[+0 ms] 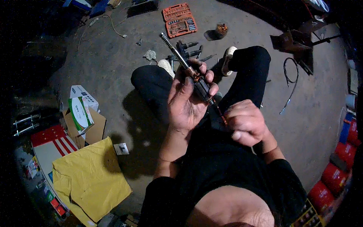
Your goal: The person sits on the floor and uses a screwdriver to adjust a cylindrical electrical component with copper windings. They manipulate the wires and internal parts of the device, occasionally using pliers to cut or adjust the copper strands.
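A motor armature lies slantwise across my left hand, whose fingers are wrapped round it. Its long bright shaft, with a spiral-cut end, points up and away to the left. Copper windings show between my fingers, beside a dark ribbed core. My right hand is closed at the near end, just right of my lap. A thin reddish rod runs from the armature's lower end to those fingers; its far part is hidden in them. Both hands have dark smudges.
Beyond my feet lie dark metal parts, an orange socket set case and a jar. A black cable is on the floor at right. Boxes and a yellow cloth are at left; red drums stand at lower right.
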{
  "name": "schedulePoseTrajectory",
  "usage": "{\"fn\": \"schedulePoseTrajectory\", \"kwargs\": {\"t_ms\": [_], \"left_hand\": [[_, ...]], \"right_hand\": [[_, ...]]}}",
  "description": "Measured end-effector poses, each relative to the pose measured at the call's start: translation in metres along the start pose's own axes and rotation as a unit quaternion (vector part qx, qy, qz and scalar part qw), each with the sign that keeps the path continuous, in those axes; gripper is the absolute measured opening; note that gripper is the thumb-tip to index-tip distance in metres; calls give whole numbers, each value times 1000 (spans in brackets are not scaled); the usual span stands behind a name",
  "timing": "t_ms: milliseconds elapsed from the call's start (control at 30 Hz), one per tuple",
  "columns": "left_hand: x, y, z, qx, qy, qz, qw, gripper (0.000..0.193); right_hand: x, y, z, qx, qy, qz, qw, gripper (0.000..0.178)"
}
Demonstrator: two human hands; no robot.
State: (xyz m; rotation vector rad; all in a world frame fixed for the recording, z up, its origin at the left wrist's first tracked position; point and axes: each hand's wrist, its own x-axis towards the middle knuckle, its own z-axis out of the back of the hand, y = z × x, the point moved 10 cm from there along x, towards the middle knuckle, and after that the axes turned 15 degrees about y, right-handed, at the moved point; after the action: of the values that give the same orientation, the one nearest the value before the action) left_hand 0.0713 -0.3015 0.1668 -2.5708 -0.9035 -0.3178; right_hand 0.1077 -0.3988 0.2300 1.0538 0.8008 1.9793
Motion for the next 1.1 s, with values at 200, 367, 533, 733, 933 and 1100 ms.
{"fn": "schedulePoseTrajectory", "kwargs": {"t_ms": [200,367,533,733,933,1100], "left_hand": [[0,2,3,109,-15,0,994,32],[-7,5,29,56,-71,3,996,29],[-16,9,52,-14,-130,44,990,25],[-36,24,75,-8,-177,71,982,24],[-40,37,75,36,-206,71,975,21],[-40,28,76,182,-200,70,960,37]], "right_hand": [[25,9,-18,-26,5,25,999,18],[23,-5,-15,-7,-31,10,999,15],[-20,-67,-3,376,-224,-51,898,20],[-50,-133,2,625,-514,-28,587,25],[-41,-136,18,356,-461,-149,799,22],[-15,-86,12,-268,-309,-91,908,25]]}}
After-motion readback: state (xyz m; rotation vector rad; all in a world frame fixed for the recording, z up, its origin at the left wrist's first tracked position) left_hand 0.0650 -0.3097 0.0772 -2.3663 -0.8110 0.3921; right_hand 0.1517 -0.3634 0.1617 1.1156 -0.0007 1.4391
